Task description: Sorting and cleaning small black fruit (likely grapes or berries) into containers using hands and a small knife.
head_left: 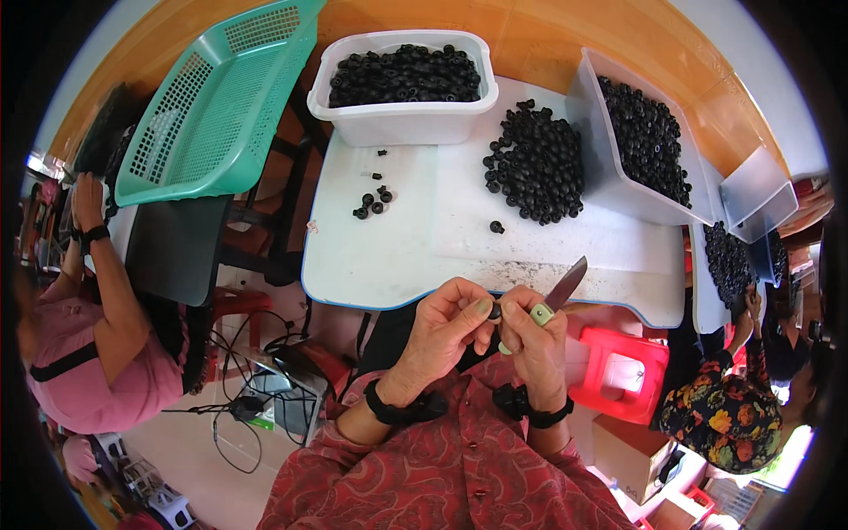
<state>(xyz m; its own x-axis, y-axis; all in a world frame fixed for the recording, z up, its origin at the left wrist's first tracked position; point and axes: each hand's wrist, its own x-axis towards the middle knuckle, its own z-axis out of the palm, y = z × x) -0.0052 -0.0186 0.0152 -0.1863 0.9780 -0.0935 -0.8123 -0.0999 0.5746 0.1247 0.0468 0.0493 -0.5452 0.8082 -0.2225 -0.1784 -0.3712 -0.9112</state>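
Note:
My left hand (pixel 442 329) pinches a small round black part (pixel 495 312) between thumb and fingertips, just off the table's near edge. My right hand (pixel 537 353) is closed around the pale green handle of a knife (pixel 567 281), whose blade points up and to the right, away from the part. The right fingertips are close to the part; whether they touch it I cannot tell. Beyond my hands, one loose black part (pixel 496 227) lies in front of a heap of similar black parts (pixel 534 163) on the white table (pixel 397 252).
A white tub (pixel 402 128) and a clear bin (pixel 609 168) hold many black parts. Several more parts (pixel 374 203) lie left on the table; dark crumbs mark its near edge. A green basket (pixel 190 146) stands left. Co-workers sit on both sides. A red stool (pixel 618 371) stands lower right.

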